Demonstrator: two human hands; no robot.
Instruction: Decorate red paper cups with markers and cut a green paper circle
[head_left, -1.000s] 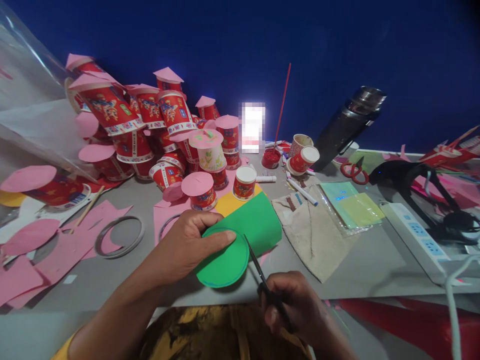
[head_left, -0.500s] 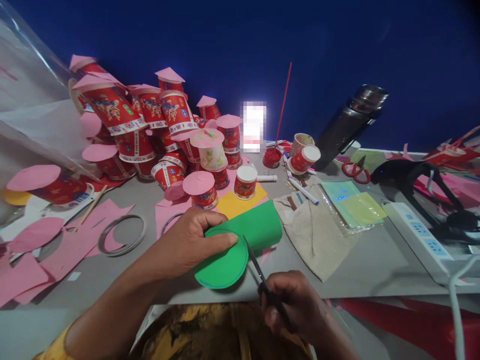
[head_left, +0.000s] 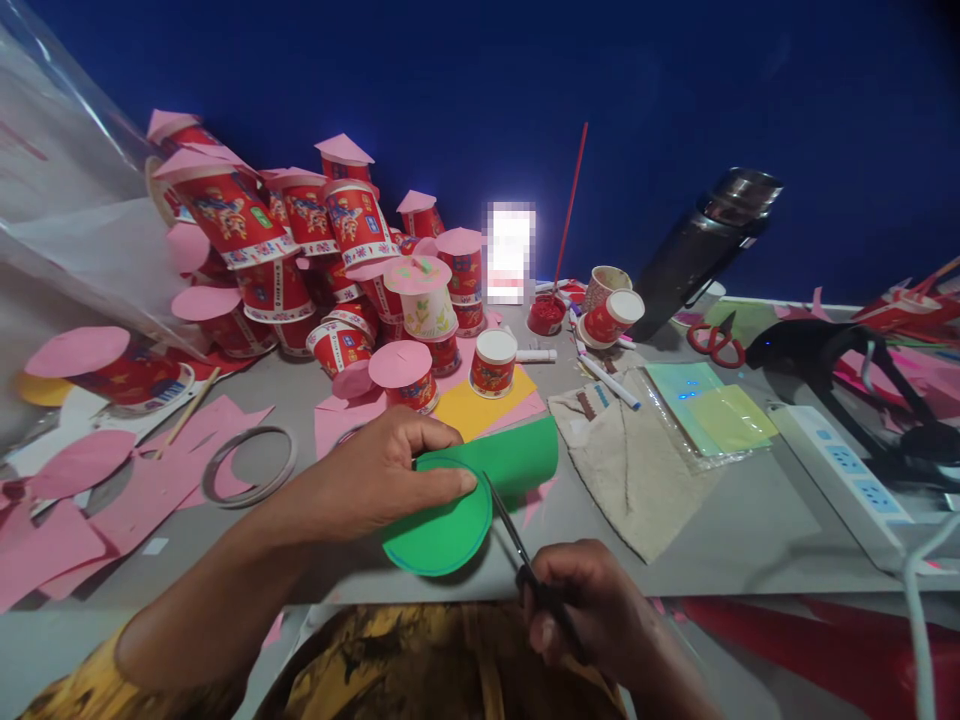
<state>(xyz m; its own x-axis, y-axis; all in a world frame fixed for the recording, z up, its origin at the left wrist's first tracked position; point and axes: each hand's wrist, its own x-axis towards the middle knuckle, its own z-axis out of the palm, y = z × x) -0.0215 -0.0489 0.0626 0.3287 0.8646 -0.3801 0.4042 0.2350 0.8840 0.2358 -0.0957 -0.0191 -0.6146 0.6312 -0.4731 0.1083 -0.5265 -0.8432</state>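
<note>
My left hand (head_left: 409, 465) pinches a sheet of green paper (head_left: 442, 540), its thumb flat on top. A round outline is drawn on the sheet, and the near side is cut to that curve. The far part of the paper (head_left: 525, 455) curls up toward the right. Black-handled scissors (head_left: 517, 540) are in my right hand (head_left: 581, 600), fingers wrapped round the handles. Their blades point up and left, with the tips at the right edge of the drawn circle. Just beyond the paper stands a small red cup with a white top (head_left: 493, 362).
Red paper cups with pink paper tops (head_left: 225, 215) are piled at the back left. Pink scraps (head_left: 150, 500) and a tape roll (head_left: 250, 467) lie left. Rightward are a cloth pouch (head_left: 637, 480), red-handled scissors (head_left: 716, 343), a dark flask (head_left: 697, 255) and a white power strip (head_left: 840, 480).
The green paper and my left hand have shifted slightly; the curled part sits a little lower and further left. The scissors stay at the circle's right edge. The view has moved slightly.
</note>
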